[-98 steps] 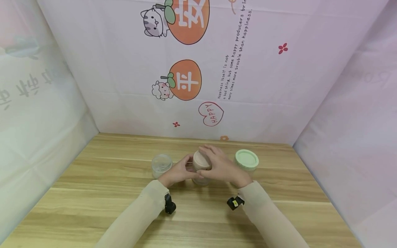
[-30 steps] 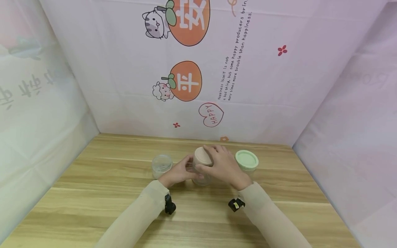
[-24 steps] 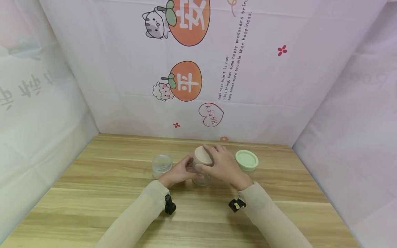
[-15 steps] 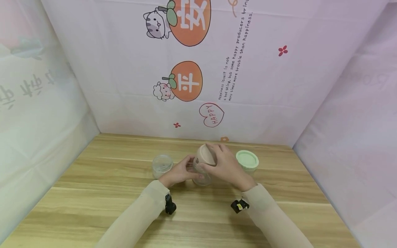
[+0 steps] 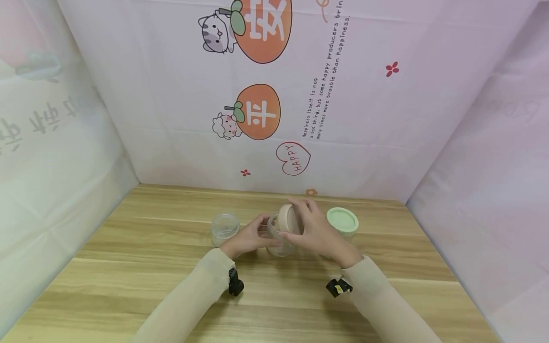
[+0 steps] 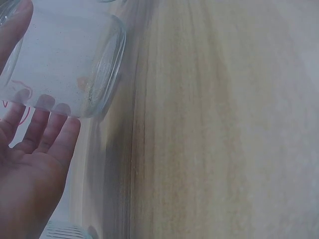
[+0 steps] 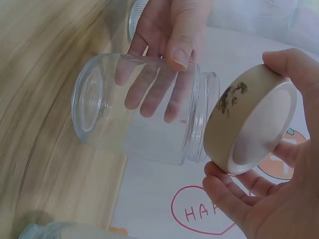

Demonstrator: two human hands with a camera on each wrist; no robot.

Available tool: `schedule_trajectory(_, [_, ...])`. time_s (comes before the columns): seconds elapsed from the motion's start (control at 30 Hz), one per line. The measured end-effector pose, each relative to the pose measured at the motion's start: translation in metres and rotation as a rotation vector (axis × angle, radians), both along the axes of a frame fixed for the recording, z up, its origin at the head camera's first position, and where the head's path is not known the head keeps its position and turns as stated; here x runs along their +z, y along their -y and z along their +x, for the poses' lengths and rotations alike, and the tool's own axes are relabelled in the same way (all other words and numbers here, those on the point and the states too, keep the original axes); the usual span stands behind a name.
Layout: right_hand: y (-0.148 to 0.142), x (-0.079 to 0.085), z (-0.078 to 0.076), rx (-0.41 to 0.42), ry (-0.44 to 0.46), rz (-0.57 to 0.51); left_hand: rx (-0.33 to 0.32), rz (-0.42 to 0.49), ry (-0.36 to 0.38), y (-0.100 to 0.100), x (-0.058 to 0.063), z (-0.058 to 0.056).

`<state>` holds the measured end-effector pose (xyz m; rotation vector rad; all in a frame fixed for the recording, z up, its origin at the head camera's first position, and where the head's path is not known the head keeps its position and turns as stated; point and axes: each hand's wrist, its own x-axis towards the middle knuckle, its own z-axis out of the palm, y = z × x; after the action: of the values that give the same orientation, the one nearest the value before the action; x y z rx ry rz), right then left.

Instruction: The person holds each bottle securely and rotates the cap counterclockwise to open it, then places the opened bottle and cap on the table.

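A clear glass jar (image 5: 280, 249) stands mid-table, held around its side by my left hand (image 5: 248, 239). In the left wrist view, the fingertips of that hand (image 6: 35, 164) press the glass. My right hand (image 5: 319, 233) grips a beige lid (image 5: 289, 219) by its edge, thumb on one side and fingers on the other. The right wrist view shows the lid (image 7: 239, 122) tipped on edge beside the jar's bare threaded mouth (image 7: 203, 117), with a dark print on its rim. Nothing shows inside the jar (image 7: 144, 139).
To the left of my left hand is a glass jar without a lid (image 5: 225, 228). A jar with a pale green lid (image 5: 342, 220) stands to the right, partly behind my right hand. The wooden table (image 5: 274, 305) meets a printed cloth wall (image 5: 356, 157) at the back.
The beige lid lay over the jar's top; it has since lifted, tilted and shifted right with my right hand, uncovering the mouth. My left hand has stayed on the jar.
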<state>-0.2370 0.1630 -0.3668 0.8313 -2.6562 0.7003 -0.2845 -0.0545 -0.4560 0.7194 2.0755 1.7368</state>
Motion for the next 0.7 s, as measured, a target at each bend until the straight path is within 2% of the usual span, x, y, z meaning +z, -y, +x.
schedule_trajectory(0.27, [-0.002,0.001,0.003,-0.014,0.045,-0.016,-0.005,-0.001,-0.006,0.000,0.000,-0.001])
schedule_trajectory(0.5, [-0.006,0.002,0.007,-0.034,0.181,-0.081,0.006,-0.024,-0.013,0.000,0.001,0.001])
schedule_trajectory(0.6, [-0.009,0.001,0.009,-0.038,0.218,-0.113,0.015,-0.036,-0.017,0.000,-0.001,0.000])
schedule_trajectory(0.7, [-0.013,-0.001,0.011,-0.007,0.231,-0.150,0.019,-0.039,-0.019,0.000,-0.003,-0.001])
